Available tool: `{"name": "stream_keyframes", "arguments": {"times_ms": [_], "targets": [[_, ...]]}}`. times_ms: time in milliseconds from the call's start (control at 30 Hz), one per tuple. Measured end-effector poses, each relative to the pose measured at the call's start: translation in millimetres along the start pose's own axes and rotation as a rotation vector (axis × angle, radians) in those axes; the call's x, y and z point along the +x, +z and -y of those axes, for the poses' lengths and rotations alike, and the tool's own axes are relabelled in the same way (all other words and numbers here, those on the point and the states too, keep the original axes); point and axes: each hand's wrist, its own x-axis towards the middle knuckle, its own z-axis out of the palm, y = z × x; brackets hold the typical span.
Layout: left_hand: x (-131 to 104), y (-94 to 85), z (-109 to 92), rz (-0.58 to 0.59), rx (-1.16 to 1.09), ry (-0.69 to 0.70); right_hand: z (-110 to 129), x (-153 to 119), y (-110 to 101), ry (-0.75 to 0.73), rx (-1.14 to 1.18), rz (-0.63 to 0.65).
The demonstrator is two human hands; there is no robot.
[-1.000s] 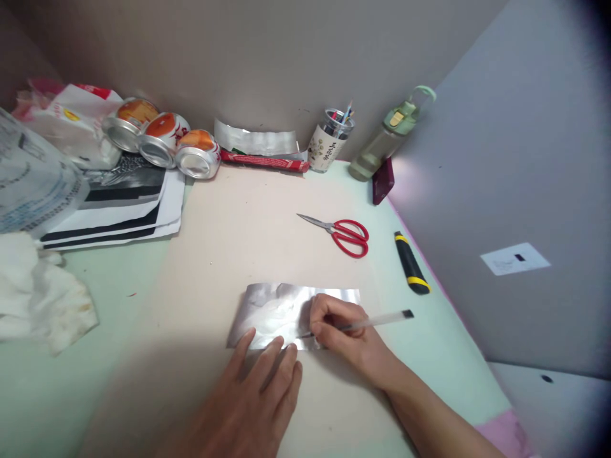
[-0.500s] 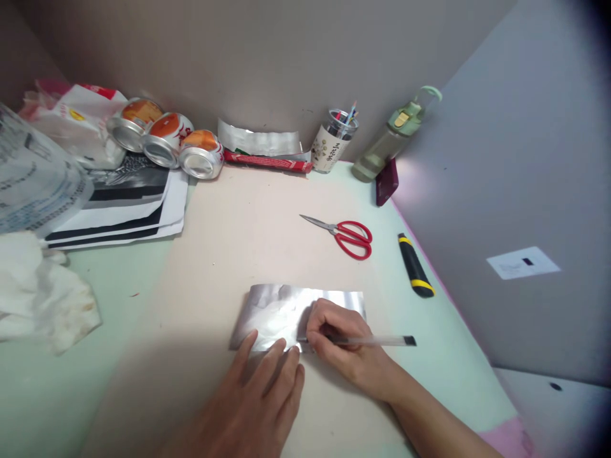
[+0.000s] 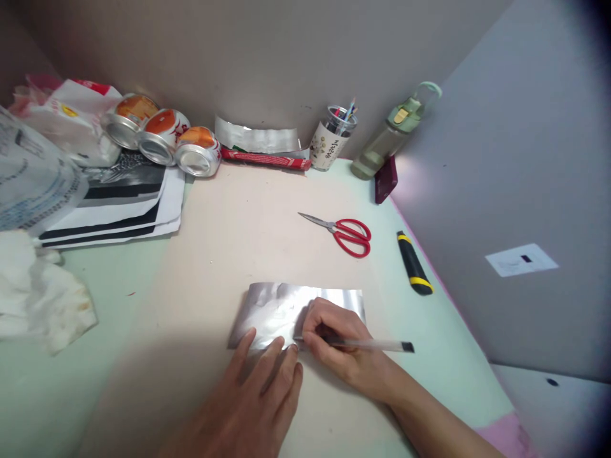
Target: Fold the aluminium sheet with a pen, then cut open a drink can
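A shiny silver metal sheet [image 3: 274, 312] lies on the table in front of me, slightly wrinkled on its left half. My left hand [image 3: 258, 388] rests with fingers spread, the fingertips pressing on the sheet's near edge. In my right hand [image 3: 338, 334] is a pen [image 3: 382, 345] with a clear barrel and a dark end cap that points right. The pen's tip end meets the sheet close to my left fingertips; the exact tip is hard to make out. My right hand covers part of the sheet's right half.
Red-handled scissors [image 3: 351, 236] lie beyond the sheet, a black-yellow utility knife [image 3: 414, 263] to the right. Along the back are several drink cans [image 3: 198, 152], cut metal strips [image 3: 258, 140], a pen jar [image 3: 329, 143], a green bottle [image 3: 386, 140]. Crumpled white cloth [image 3: 42, 299] sits left.
The pen's tip end and my right hand have shifted slightly left along the sheet, and the pen tilts a little more. My left hand stays in place. The whole view has shifted slightly.
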Motion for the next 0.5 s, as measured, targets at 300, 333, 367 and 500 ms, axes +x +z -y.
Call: {"name": "stream_keyframes", "arguments": {"times_ms": [300, 333, 367, 500], "targets": [[0.1, -6.6, -0.5, -0.028, 0.004, -0.008, -0.6, -0.2, 0.0, -0.028, -0.032, -0.026], [0.5, -7.1, -0.3, -0.029, 0.004, -0.005, -0.9, -0.2, 0.2, -0.028, -0.032, -0.028], [0.8, -7.5, -0.1, -0.028, 0.002, 0.001, -1.1, -0.2, 0.5, -0.026, -0.033, -0.03], [0.9, -7.5, 1.0, -0.031, -0.002, 0.009, -0.6, -0.9, 1.5, -0.022, -0.03, -0.031]]}}
